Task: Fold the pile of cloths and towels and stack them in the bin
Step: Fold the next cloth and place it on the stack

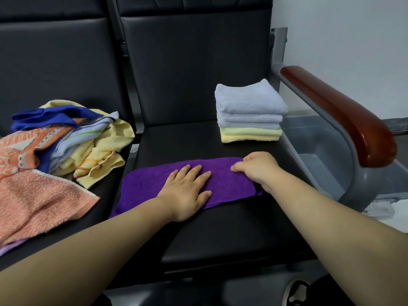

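Note:
A purple towel (145,184), folded into a long strip, lies across the front of the black chair seat (220,235). My left hand (187,191) presses flat on its middle with straight fingers. My right hand (258,168) rests on the towel's right end with curled fingers that grip the cloth. A stack of folded towels (249,111), pale blue over pale yellow, stands at the seat's back right. The loose pile of cloths (61,138), orange, yellow and blue, covers the left seat. A grey bin (318,151) sits beyond the armrest at the right.
A reddish-brown wooden armrest (344,113) on a grey frame runs between the seat and the bin. Black padded backrests (194,62) rise behind both seats. A shoe (295,292) shows at the bottom right. White crumpled material (384,208) lies on the floor right.

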